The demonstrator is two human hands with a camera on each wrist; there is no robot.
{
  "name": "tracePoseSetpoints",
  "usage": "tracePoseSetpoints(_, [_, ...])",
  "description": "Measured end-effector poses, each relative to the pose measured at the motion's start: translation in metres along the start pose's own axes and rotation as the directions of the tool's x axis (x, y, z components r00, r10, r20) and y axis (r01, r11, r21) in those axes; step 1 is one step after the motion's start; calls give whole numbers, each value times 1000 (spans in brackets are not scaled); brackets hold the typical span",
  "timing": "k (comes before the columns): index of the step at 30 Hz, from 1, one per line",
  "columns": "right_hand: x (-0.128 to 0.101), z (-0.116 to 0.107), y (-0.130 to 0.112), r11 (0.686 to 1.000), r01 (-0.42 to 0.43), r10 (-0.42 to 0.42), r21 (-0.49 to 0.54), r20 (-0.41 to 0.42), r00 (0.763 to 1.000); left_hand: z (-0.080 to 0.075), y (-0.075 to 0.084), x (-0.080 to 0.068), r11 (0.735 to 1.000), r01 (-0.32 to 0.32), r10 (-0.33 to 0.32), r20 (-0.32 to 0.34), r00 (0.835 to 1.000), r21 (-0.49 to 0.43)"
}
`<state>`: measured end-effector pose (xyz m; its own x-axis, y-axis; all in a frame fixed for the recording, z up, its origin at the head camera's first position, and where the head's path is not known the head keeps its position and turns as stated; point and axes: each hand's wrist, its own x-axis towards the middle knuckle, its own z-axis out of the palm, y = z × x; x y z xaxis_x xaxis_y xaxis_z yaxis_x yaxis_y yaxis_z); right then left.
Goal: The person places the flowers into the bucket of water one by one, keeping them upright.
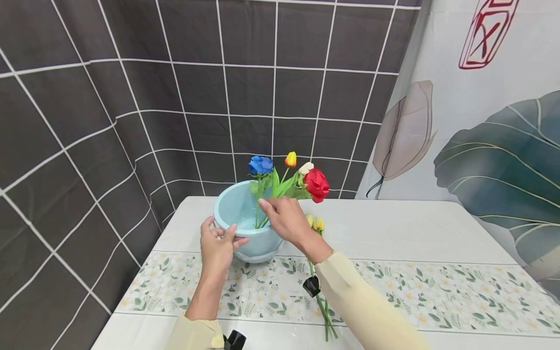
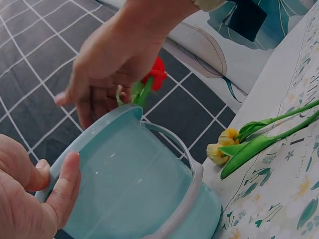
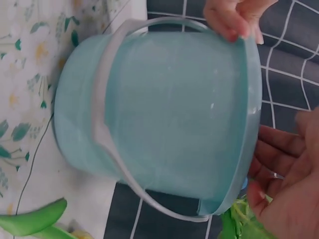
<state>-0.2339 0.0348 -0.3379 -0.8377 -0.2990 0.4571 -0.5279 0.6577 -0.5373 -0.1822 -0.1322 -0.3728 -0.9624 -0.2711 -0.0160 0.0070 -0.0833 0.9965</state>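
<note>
A light blue bucket (image 1: 258,243) stands on the table, its pale grey handle (image 3: 102,99) hanging down along the near side. My left hand (image 1: 218,245) grips the near left rim, thumb and fingers on either side of it. Over the right part of the rim is my right hand (image 1: 286,218), fingers loosely bent and the thumb apart from them in the left wrist view. Artificial flowers stand in the bucket: a blue one (image 1: 260,165), a yellow-red tulip (image 1: 290,159), a white one (image 1: 306,168) and a red one (image 1: 317,185) leaning right. My right hand partly hides their stems.
Yellow tulips (image 1: 318,223) with long green stems lie on the table right of the bucket, partly under the right forearm. A floral strip (image 1: 415,291) crosses the white table (image 1: 393,228). Behind rises a dark tile-patterned curtain (image 1: 302,92).
</note>
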Motion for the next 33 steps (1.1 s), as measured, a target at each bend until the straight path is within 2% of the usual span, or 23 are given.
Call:
tracePoseSetpoints(3, [-1, -4, -3, 982, -40, 51, 183, -59, 997, 0, 0, 0, 1000, 3, -3, -3, 1000, -5])
tracePoseSetpoints(5, [-2, -7, -5, 945, -83, 116, 318, -87, 989, 1, 0, 0, 1000, 8, -8, -4, 1000, -7])
tracePoseSetpoints(8, [-4, -12, -7, 842, -131, 217, 523, -106, 971, 2, -1, 0, 1000, 14, -14, -10, 1000, -8])
tracePoseSetpoints(12, [-10, -20, -5, 691, -120, 280, 713, -111, 953, 2, -1, 0, 1000, 21, -21, -12, 1000, 2])
tracePoseSetpoints(14, [-15, -25, -3, 637, -101, 291, 764, -116, 950, 1, -1, 0, 1000, 19, -19, -12, 1000, 11])
tracePoseSetpoints(17, [-24, -34, 1, 576, -71, 304, 814, -132, 944, 1, 0, 0, 1000, 11, -11, -8, 1000, 20])
tracePoseSetpoints(21, [-41, -48, 13, 548, -56, 347, 835, -165, 923, 1, 0, 1, 1000, 7, -7, 0, 1000, 20])
tracePoseSetpoints(24, [-56, -58, 28, 561, -89, 409, 823, -182, 894, 2, 0, 0, 1000, 11, -11, -1, 1000, 16])
tracePoseSetpoints(27, [-74, -66, 46, 582, -189, 498, 791, -163, 852, 2, 1, 0, 1000, 18, -18, -8, 1000, 19])
tracePoseSetpoints(29, [-85, -68, 58, 591, -295, 565, 751, -124, 816, 2, 1, 0, 999, 21, -21, -13, 1000, 24])
tracePoseSetpoints(33, [-105, -68, 79, 583, -500, 661, 640, -17, 750, 2, 1, 1, 999, 26, -25, -14, 1000, 39])
